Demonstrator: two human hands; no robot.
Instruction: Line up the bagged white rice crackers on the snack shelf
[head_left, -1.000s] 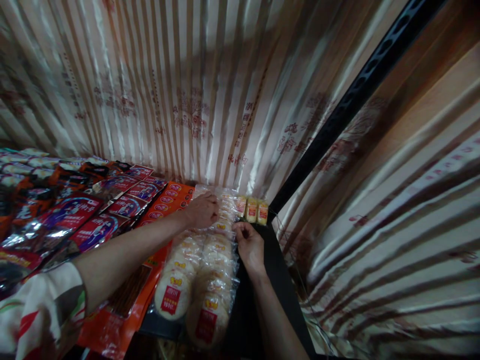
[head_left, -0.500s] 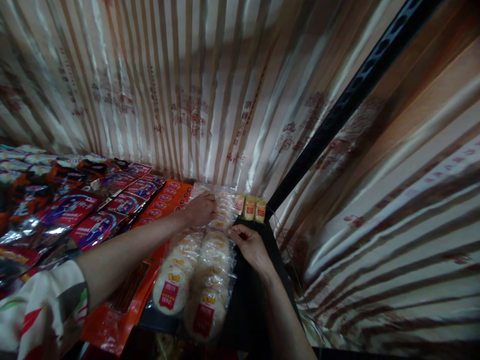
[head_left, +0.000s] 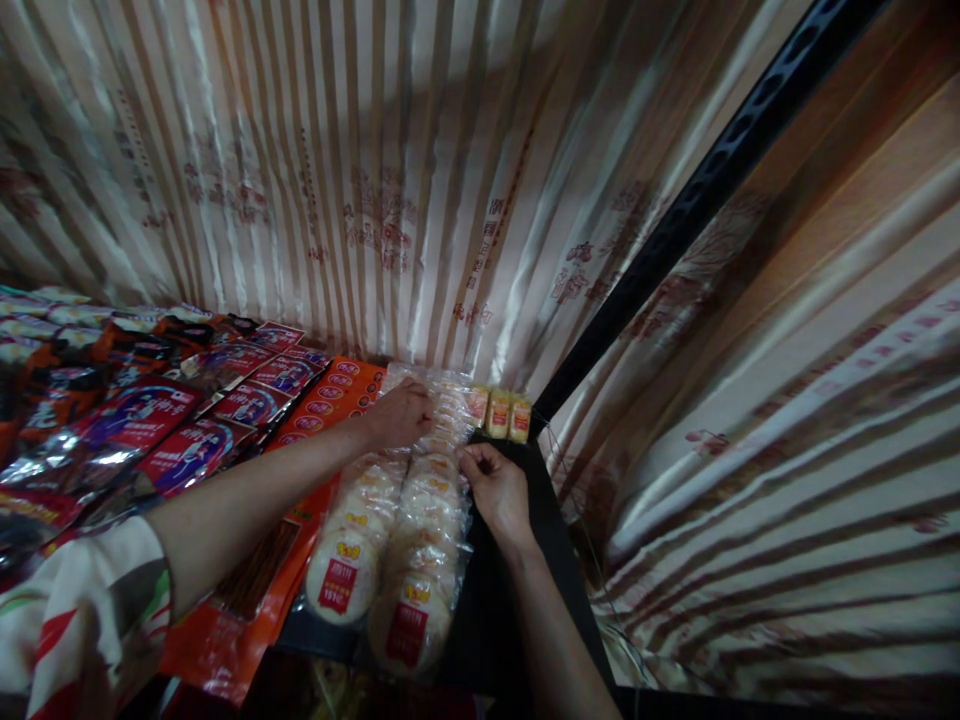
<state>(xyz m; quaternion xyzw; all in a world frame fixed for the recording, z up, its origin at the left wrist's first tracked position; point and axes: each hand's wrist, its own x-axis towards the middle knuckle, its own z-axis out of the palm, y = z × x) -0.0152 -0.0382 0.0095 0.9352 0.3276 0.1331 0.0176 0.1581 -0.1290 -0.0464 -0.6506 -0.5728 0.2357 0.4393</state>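
Two overlapping rows of round white rice crackers in clear packets (head_left: 411, 618) run away from me along the black shelf (head_left: 487, 620). At the far end of the rows, my left hand (head_left: 403, 412) is closed, its curled fingers on a clear packet among the rearmost ones. My right hand (head_left: 497, 488) pinches the right edge of a rice cracker packet with thumb and bent fingers, about midway along the right-hand row. The exact grip of the left fingertips is hidden. Small yellow packets (head_left: 499, 415) stand just beyond, at the back corner.
Left of the crackers lie a long orange package (head_left: 217, 640) and purple-red snack bags (head_left: 184, 455), with black-orange bags (head_left: 56, 390) farther left. A black perforated post (head_left: 675, 215) rises at the back right corner. Pleated printed curtain (head_left: 420, 200) hangs behind and to the right.
My right hand has shifted very slightly up and left along the packet edge. The left hand stays nearly in place, and the packets look unchanged.
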